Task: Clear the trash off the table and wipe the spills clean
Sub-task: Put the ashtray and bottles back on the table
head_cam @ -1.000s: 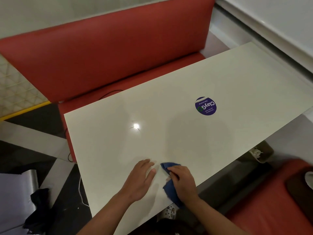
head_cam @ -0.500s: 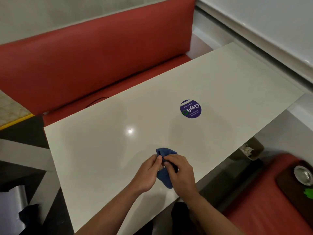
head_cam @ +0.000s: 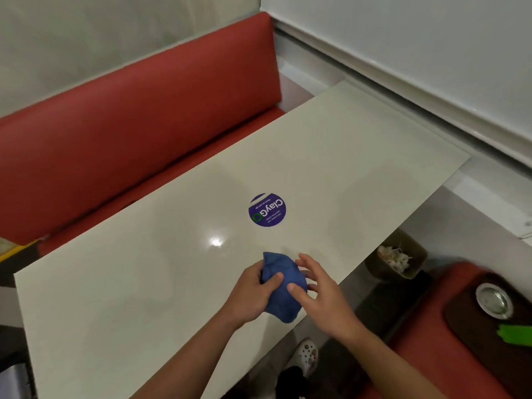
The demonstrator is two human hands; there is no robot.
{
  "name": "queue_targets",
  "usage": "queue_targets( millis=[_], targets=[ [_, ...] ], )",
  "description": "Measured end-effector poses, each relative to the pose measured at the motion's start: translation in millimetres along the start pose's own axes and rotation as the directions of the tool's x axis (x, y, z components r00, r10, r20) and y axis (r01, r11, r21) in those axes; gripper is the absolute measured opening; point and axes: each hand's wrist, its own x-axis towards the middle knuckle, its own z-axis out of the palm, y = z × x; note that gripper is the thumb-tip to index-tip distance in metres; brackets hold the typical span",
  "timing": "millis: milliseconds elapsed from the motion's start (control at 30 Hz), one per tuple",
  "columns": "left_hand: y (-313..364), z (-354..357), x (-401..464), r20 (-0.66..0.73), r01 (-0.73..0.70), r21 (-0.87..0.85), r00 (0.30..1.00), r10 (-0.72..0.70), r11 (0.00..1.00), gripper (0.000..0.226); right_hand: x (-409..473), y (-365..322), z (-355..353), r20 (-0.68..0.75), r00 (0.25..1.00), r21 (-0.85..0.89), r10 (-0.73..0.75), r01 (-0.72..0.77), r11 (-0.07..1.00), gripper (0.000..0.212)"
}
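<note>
A bunched blue cloth (head_cam: 283, 289) is held just above the near edge of the white table (head_cam: 345, 168). My left hand (head_cam: 252, 292) grips the cloth from the left, thumb across its front. My right hand (head_cam: 319, 283) is at the cloth's right side, thumb touching it and fingers spread loosely. A round purple sticker (head_cam: 267, 210) lies flat on the tabletop beyond the hands. No loose trash shows on the tabletop.
A red bench (head_cam: 129, 139) runs along the table's far side. On the floor to the right stands a bin (head_cam: 397, 259) holding crumpled paper. A dark tray (head_cam: 472, 321) with a metal dish (head_cam: 493, 300) sits on the near red seat. A white shoe (head_cam: 308, 354) shows below.
The view swung left. My left hand came off the tabletop and took hold of the cloth. My right hand's grip on the cloth loosened and its fingers spread.
</note>
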Motion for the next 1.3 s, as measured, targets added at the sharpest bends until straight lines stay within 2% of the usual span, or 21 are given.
queue_targets(
  millis=[167, 367, 567, 767, 1133, 1300],
  targets=[
    [19, 30, 33, 0.038, 0.007, 0.071, 0.999, -0.01, 0.997, 0.024, 9, 13, -41, 0.012, 1.0, 0.08, 0.012, -0.013, 0.997, 0.068],
    [17, 41, 44, -0.003, 0.036, 0.114, 0.999, -0.036, 0.993, 0.027, 23, 31, -59, -0.031, 1.0, -0.027, -0.006, 0.005, 1.0, 0.057],
    [11, 32, 43, -0.016, 0.074, 0.085, 0.997, -0.073, 0.994, 0.026, 33, 31, -60, 0.005, 0.994, -0.163, -0.107, 0.106, 0.981, 0.041],
    [4, 17, 52, -0.055, 0.148, 0.137, 0.988, -0.142, 0.979, 0.038, 44, 31, -53, 0.023, 0.993, -0.187, -0.116, 0.119, 0.975, 0.036],
    [13, -14, 101, 0.05, 0.191, 0.124, 0.979, -0.198, 0.974, 0.017, 81, 18, -48, 0.013, 0.999, -0.212, -0.038, 0.04, 0.976, 0.03],
    [32, -10, 128, 0.078, 0.138, 0.19, 0.985, -0.155, 0.972, 0.017, 98, 14, -63, -0.009, 0.999, -0.234, -0.032, 0.029, 0.972, 0.029]
  ],
)
